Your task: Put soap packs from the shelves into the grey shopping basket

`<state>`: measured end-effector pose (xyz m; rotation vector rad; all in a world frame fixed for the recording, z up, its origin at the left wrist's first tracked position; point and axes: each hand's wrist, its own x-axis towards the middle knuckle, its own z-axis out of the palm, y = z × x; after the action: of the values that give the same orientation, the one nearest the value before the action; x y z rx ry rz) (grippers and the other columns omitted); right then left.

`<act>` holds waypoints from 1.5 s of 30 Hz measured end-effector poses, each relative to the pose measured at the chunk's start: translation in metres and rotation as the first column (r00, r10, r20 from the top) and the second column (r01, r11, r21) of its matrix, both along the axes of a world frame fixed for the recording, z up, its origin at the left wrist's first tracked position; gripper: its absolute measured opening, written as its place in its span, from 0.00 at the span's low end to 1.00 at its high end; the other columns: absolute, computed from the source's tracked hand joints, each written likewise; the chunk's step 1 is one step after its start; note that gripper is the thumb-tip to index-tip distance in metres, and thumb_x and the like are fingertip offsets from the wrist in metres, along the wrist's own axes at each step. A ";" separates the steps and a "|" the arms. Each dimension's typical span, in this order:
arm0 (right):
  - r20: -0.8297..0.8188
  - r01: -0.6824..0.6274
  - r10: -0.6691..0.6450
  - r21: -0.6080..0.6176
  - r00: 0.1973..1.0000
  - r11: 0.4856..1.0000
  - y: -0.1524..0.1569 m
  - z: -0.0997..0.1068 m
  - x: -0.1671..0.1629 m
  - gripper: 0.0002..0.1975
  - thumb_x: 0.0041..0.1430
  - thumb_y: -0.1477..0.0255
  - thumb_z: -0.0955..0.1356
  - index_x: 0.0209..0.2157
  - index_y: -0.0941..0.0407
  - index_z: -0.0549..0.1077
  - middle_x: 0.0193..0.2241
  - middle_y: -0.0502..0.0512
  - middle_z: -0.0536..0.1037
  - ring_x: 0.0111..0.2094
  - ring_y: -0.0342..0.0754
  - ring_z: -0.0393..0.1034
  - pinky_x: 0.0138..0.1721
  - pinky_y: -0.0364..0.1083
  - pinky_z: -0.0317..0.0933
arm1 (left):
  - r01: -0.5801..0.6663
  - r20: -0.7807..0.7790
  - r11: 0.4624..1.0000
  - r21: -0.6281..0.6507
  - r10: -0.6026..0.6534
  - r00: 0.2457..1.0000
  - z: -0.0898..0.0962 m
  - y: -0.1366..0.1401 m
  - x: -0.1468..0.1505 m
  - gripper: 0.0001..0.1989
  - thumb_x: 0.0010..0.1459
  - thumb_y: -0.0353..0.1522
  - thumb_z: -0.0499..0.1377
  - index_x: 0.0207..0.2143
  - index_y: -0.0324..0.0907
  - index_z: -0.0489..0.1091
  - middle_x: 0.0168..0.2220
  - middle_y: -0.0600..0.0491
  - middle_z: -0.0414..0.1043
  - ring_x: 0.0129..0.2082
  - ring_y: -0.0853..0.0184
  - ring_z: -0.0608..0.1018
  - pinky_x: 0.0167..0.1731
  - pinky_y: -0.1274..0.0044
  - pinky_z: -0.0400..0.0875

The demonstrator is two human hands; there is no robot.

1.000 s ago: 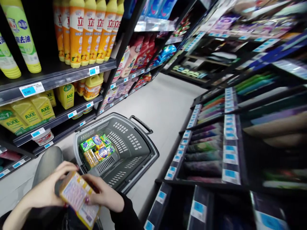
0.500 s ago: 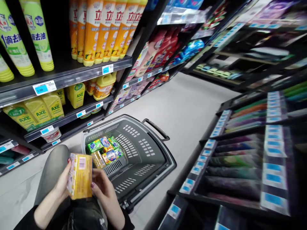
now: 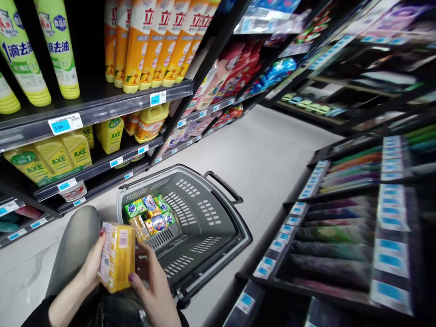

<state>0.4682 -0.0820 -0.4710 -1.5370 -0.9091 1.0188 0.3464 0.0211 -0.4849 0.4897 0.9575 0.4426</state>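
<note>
- Yellow shrink-wrapped pack is up beside the knee; probably stiff, lightish, slick, so grab the flat sides.
- Left hand pinches its left side; right hand has a thumb at the other edge, can't tell if gripping.
- Grey shopping basket is just beyond.

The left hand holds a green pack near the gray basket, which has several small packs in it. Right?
Only the colour is off: the head view shows the left hand holding a yellow pack, not a green one, near the gray basket with several small packs in it.
</note>
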 end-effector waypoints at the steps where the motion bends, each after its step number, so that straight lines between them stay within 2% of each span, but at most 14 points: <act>1: -0.026 -0.021 0.021 -0.028 0.999 0.999 -0.001 -0.002 -0.001 0.33 0.56 0.56 0.68 0.58 0.57 0.58 0.46 0.63 0.73 0.40 0.54 0.74 0.40 0.51 0.70 | 0.013 -0.079 0.990 0.140 -0.002 0.997 0.001 -0.003 0.000 0.35 0.48 0.55 0.62 0.47 0.36 0.73 0.42 0.44 0.80 0.46 0.54 0.79 0.49 0.66 0.73; 3: -0.067 -0.065 0.060 -0.074 0.996 0.995 -0.001 -0.005 0.002 0.36 0.55 0.58 0.69 0.60 0.58 0.54 0.51 0.66 0.72 0.44 0.56 0.74 0.44 0.54 0.71 | 0.149 -0.230 0.889 0.433 -0.051 0.972 0.004 -0.007 0.000 0.35 0.53 0.53 0.59 0.54 0.38 0.69 0.50 0.43 0.76 0.53 0.53 0.76 0.54 0.65 0.70; 6: 0.019 -0.060 0.062 -0.097 0.998 0.994 -0.005 -0.007 0.021 0.34 0.55 0.59 0.71 0.57 0.58 0.59 0.53 0.67 0.72 0.53 0.60 0.69 0.55 0.59 0.63 | 0.475 -0.484 0.554 0.684 -0.143 0.864 0.011 -0.009 -0.001 0.34 0.57 0.49 0.57 0.61 0.40 0.62 0.60 0.41 0.67 0.60 0.52 0.68 0.61 0.60 0.61; 8: 0.137 -0.063 0.071 -0.061 0.988 0.996 -0.010 -0.004 0.038 0.38 0.50 0.59 0.74 0.59 0.57 0.60 0.56 0.68 0.68 0.56 0.62 0.67 0.57 0.61 0.62 | 0.666 -0.651 0.327 0.670 -0.173 0.739 0.017 -0.009 -0.001 0.36 0.57 0.48 0.58 0.64 0.41 0.59 0.62 0.39 0.64 0.62 0.48 0.65 0.61 0.55 0.59; 11: 0.297 -0.242 0.239 -0.026 0.924 0.970 -0.017 0.003 0.058 0.50 0.40 0.67 0.80 0.64 0.52 0.58 0.59 0.66 0.64 0.57 0.63 0.65 0.57 0.60 0.62 | 0.827 -0.795 0.086 0.555 -0.239 0.558 0.026 -0.010 0.002 0.46 0.49 0.46 0.66 0.66 0.39 0.54 0.64 0.35 0.59 0.63 0.42 0.63 0.59 0.50 0.60; 15: 0.444 -0.445 0.471 -0.169 0.762 0.880 -0.014 0.009 0.062 0.58 0.28 0.77 0.81 0.64 0.57 0.59 0.57 0.71 0.66 0.56 0.69 0.64 0.56 0.61 0.64 | 0.881 -0.859 -0.147 0.451 -0.339 0.383 0.034 -0.017 0.020 0.58 0.37 0.38 0.74 0.67 0.32 0.50 0.65 0.28 0.52 0.63 0.36 0.60 0.59 0.50 0.59; 18: 0.503 -0.488 0.511 -0.188 0.697 0.852 -0.002 0.009 0.072 0.57 0.30 0.78 0.80 0.65 0.60 0.59 0.55 0.73 0.69 0.53 0.69 0.67 0.54 0.60 0.66 | 0.889 -0.903 -0.246 0.387 -0.294 0.313 0.040 -0.019 0.039 0.57 0.39 0.31 0.73 0.67 0.26 0.47 0.65 0.24 0.49 0.63 0.36 0.60 0.59 0.51 0.60; 22: 0.616 -0.546 0.529 -0.184 0.584 0.817 0.028 0.002 0.126 0.47 0.39 0.82 0.72 0.64 0.60 0.59 0.57 0.71 0.65 0.58 0.64 0.63 0.57 0.58 0.61 | 0.831 -0.868 -0.253 0.496 -0.173 0.465 0.042 -0.001 0.049 0.55 0.44 0.30 0.70 0.68 0.31 0.42 0.67 0.27 0.47 0.66 0.41 0.55 0.61 0.55 0.61; 25: 0.679 -0.464 0.485 -0.233 0.551 0.855 0.065 -0.020 0.177 0.38 0.41 0.82 0.72 0.58 0.62 0.65 0.53 0.69 0.66 0.54 0.60 0.66 0.55 0.56 0.63 | 0.814 -0.828 -0.169 0.556 -0.027 0.560 0.028 0.022 0.025 0.47 0.51 0.35 0.66 0.68 0.38 0.45 0.68 0.34 0.49 0.67 0.44 0.54 0.62 0.50 0.54; 30: 0.683 -0.416 0.509 -0.316 0.524 0.853 0.131 -0.089 0.223 0.38 0.33 0.87 0.73 0.52 0.61 0.69 0.47 0.64 0.69 0.48 0.58 0.69 0.53 0.54 0.63 | 0.865 -0.864 0.060 0.498 0.115 0.490 -0.034 0.046 -0.061 0.26 0.60 0.35 0.56 0.61 0.41 0.62 0.60 0.42 0.66 0.62 0.52 0.67 0.59 0.56 0.64; 33: 0.660 -0.406 0.547 -0.374 0.515 0.834 0.158 -0.137 0.230 0.40 0.30 0.87 0.75 0.51 0.60 0.70 0.48 0.64 0.68 0.48 0.59 0.69 0.51 0.54 0.64 | 0.861 -0.872 0.144 0.489 0.116 0.476 -0.067 0.040 -0.108 0.22 0.60 0.37 0.56 0.57 0.46 0.67 0.57 0.47 0.70 0.57 0.56 0.72 0.58 0.59 0.67; 37: 0.638 -0.407 0.584 -0.421 0.502 0.810 0.178 -0.184 0.237 0.38 0.37 0.85 0.75 0.54 0.58 0.68 0.53 0.62 0.67 0.53 0.58 0.66 0.55 0.56 0.62 | 0.854 -0.891 0.254 0.454 0.115 0.440 -0.091 0.020 -0.138 0.21 0.60 0.39 0.56 0.55 0.47 0.70 0.55 0.48 0.73 0.55 0.58 0.75 0.56 0.61 0.69; 40: 0.629 -0.390 0.595 -0.451 0.500 0.803 0.184 -0.204 0.248 0.33 0.45 0.81 0.75 0.54 0.58 0.68 0.55 0.62 0.66 0.54 0.58 0.64 0.55 0.58 0.61 | 0.855 -0.904 0.297 0.425 0.102 0.415 -0.102 0.009 -0.142 0.21 0.59 0.38 0.56 0.54 0.46 0.71 0.54 0.48 0.74 0.54 0.57 0.76 0.56 0.62 0.70; 45: 0.629 -0.347 0.589 -0.477 0.507 0.807 0.182 -0.219 0.260 0.25 0.55 0.75 0.72 0.55 0.57 0.67 0.55 0.61 0.66 0.54 0.57 0.64 0.53 0.59 0.62 | 0.865 -0.912 0.294 0.408 0.088 0.400 -0.107 0.009 -0.136 0.20 0.57 0.37 0.57 0.51 0.46 0.74 0.52 0.49 0.75 0.54 0.55 0.75 0.55 0.62 0.71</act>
<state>0.7280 0.0997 -0.6903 -2.0855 -1.9523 0.8841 0.2102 0.0301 -0.5923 2.1764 1.3582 0.0483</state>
